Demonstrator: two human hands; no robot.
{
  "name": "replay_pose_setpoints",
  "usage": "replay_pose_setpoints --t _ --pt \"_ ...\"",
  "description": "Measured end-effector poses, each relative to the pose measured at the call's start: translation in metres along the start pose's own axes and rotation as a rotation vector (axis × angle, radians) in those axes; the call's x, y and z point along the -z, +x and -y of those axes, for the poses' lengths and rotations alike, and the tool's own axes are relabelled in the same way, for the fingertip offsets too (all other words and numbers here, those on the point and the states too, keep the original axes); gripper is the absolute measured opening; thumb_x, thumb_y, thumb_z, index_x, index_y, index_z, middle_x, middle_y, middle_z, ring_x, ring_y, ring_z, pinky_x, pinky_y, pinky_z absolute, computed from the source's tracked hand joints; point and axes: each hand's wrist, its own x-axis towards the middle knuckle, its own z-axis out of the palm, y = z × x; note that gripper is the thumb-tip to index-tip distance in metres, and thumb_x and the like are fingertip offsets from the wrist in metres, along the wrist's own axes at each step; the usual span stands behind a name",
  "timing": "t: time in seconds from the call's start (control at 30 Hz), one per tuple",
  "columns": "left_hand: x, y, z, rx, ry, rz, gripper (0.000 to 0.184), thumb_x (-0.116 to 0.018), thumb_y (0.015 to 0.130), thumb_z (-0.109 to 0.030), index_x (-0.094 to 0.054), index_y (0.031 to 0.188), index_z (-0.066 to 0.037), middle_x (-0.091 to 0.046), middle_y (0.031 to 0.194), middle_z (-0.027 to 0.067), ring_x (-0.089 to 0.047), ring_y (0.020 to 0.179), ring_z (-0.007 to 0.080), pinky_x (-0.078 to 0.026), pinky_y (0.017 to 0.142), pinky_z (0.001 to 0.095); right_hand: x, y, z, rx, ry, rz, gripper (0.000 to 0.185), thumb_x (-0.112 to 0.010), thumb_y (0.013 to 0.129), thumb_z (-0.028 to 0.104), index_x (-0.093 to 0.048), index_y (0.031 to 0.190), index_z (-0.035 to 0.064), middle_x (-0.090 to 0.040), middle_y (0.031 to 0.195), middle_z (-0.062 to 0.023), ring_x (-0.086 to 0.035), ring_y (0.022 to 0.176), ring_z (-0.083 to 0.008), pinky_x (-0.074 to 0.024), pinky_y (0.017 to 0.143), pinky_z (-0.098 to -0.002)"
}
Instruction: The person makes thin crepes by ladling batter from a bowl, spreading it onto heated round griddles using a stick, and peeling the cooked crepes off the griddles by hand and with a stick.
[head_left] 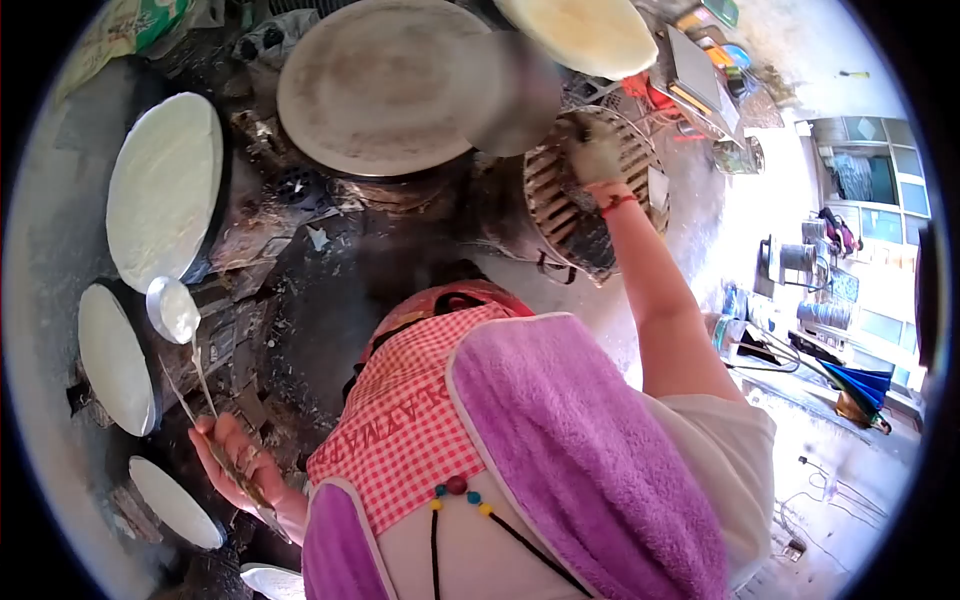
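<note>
My left hand is closed around the handle of a ladle, whose bowl is coated with pale batter. A long thin flat tool is in the same grip. Beside the ladle are round griddles covered in pale batter. My right hand, in what looks like a pale glove, is closed on a round greyish thing, smeared by motion. That thing overlaps the right edge of a bare, brownish round griddle. Whether it touches the surface I cannot tell.
Another griddle with a yellowish sheet stands at the top. Below my right hand is a drum with a slatted top. More batter-covered rounds lie lower left. A cluttered stand is upper right; a blue folded umbrella lies far right.
</note>
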Motion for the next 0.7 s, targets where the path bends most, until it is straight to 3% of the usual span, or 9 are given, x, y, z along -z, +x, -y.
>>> replay_pose_setpoints --t 0.03,0.1,0.2,0.23,0.33,0.37,0.43,0.6,0.7 --pt "-0.002 -0.003 0.014 0.001 0.008 -0.008 0.033 -0.034 0.104 -0.030 -0.045 0.108 0.001 -0.035 0.078 0.0021 -0.031 0.049 0.0054 -0.027 0.038 0.0217 0.027 -0.005 -0.004 -0.055 0.210 0.001 0.039 -0.064 0.078 0.032 -0.065 0.112 0.0117 -0.066 0.105 -0.0141 -0.060 0.103 -0.0359 -0.0445 0.092 -0.0452" --pt "-0.004 -0.012 0.042 -0.060 -0.047 -0.020 0.033 -0.034 0.104 -0.030 -0.046 0.108 0.001 -0.034 0.077 0.0017 -0.031 0.049 0.0056 -0.026 0.040 0.0233 0.021 -0.005 -0.090 -0.126 0.022 -0.078 0.048 -0.066 0.078 0.040 -0.062 0.119 0.0147 -0.062 0.119 -0.0124 -0.053 0.116 -0.0337 -0.0354 0.102 -0.0458" --pt "0.000 -0.024 0.074 -0.065 -0.066 -0.035 0.032 -0.037 0.103 -0.028 -0.047 0.108 0.002 -0.035 0.077 0.0016 -0.033 0.048 0.0051 -0.028 0.039 0.0214 0.047 -0.037 -0.072 0.225 -0.394 0.120 0.067 -0.070 0.074 0.046 -0.054 0.131 0.0142 -0.057 0.129 -0.0138 -0.043 0.128 -0.0337 -0.0250 0.109 -0.0479" --pt "0.000 -0.031 0.085 -0.108 -0.078 -0.037 0.033 -0.037 0.103 -0.028 -0.048 0.108 0.002 -0.035 0.077 0.0015 -0.035 0.048 0.0046 -0.028 0.039 0.0199 0.052 -0.037 -0.058 0.130 -0.291 0.248 0.065 -0.073 0.076 0.028 -0.051 0.135 0.0112 -0.038 0.145 -0.0193 -0.032 0.135 -0.0353 -0.0276 0.111 -0.0398" --pt "-0.005 -0.051 0.123 -0.237 -0.110 -0.070 0.033 -0.038 0.102 -0.029 -0.050 0.109 0.002 -0.038 0.079 0.0019 -0.037 0.046 0.0027 -0.030 0.033 0.0161 0.039 -0.045 0.017 -0.090 0.339 0.435 0.060 -0.072 0.077 0.024 -0.054 0.131 0.0062 -0.054 0.131 -0.0158 -0.049 0.121 -0.0263 -0.0397 0.100 -0.0366" --pt "-0.006 -0.058 0.132 -0.245 -0.237 -0.029 0.034 -0.038 0.102 -0.029 -0.051 0.111 0.001 -0.039 0.079 0.0022 -0.037 0.045 0.0022 -0.031 0.032 0.0155 0.024 -0.049 0.043 0.104 0.316 0.467 0.054 -0.068 0.083 0.025 -0.053 0.131 0.0054 -0.056 0.129 -0.0134 -0.054 0.112 -0.0214 -0.0451 0.090 -0.0328" --pt "0.009 -0.086 0.146 -0.355 -0.235 -0.024 0.034 -0.040 0.102 -0.030 -0.054 0.114 -0.001 -0.041 0.078 0.0027 -0.034 0.042 0.0028 -0.035 0.031 0.0161 0.007 -0.068 0.142 -0.126 0.254 0.770 0.048 -0.060 0.090 0.022 -0.049 0.132 0.0013 -0.056 0.127 -0.0152 -0.059 0.102 -0.0251 -0.0478 0.082 -0.0304" --pt "0.036 -0.166 0.166 -0.591 -0.217 -0.022 0.038 -0.044 0.100 -0.033 -0.053 0.121 -0.002 -0.040 0.068 0.0012 -0.028 0.040 0.0023 -0.029 0.032 0.0149 -0.061 -0.159 0.259 0.254 1.170 1.820 0.054 -0.047 0.098 0.029 -0.037 0.133 -0.0118 -0.050 0.131 -0.0162 -0.061 0.104 -0.0218 -0.0512 0.087 -0.0323" --pt "0.064 -0.240 0.183 -0.753 -0.022 -0.168 0.042 -0.046 0.100 -0.036 -0.047 0.133 -0.011 -0.039 0.067 -0.0029 -0.027 0.042 0.0019 -0.023 0.036 0.0174 -0.087 -0.248 0.320 -0.126 0.791 2.516 0.049 -0.042 0.100 0.027 -0.040 0.132 -0.0104 -0.052 0.129 -0.0149 -0.060 0.107 -0.0214 -0.0505 0.091 -0.0323"
